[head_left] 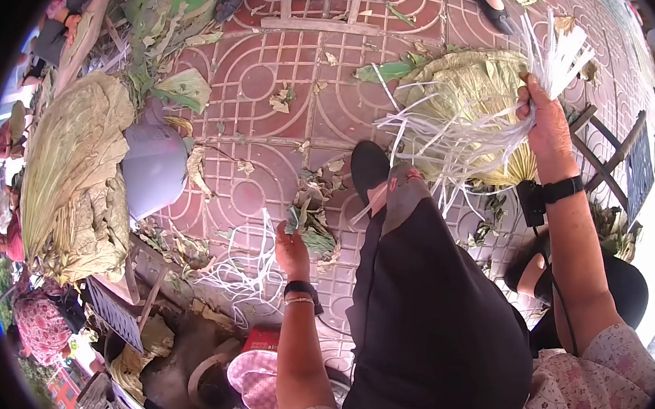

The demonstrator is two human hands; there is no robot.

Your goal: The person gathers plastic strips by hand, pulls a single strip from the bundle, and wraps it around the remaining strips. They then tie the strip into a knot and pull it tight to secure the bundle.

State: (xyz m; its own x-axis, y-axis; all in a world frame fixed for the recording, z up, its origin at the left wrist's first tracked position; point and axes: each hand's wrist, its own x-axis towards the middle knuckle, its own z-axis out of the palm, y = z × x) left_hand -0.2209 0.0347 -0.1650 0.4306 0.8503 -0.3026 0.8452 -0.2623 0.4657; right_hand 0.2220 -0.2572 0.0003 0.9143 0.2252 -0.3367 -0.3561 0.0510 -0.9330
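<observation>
— What's in the right hand [545, 125]?
— It's clamped on a bunch of thin white strips [555, 72], splayed above the fist and trailing in loose strands over broad, ribbed, dry leaves [461, 76].
— And the left hand [291, 252]?
— Beside crumpled green leaf scraps [315, 230], perhaps touching them; I can't tell whether its fingers are closed. A curly white tangle [240, 286] lies near it.
— The ground?
— Reddish paving [256, 82], patterned with grids and rounded shapes.

Red patterned paving tiles [256, 83], wooden stool [320, 25], bright daylight
</observation>
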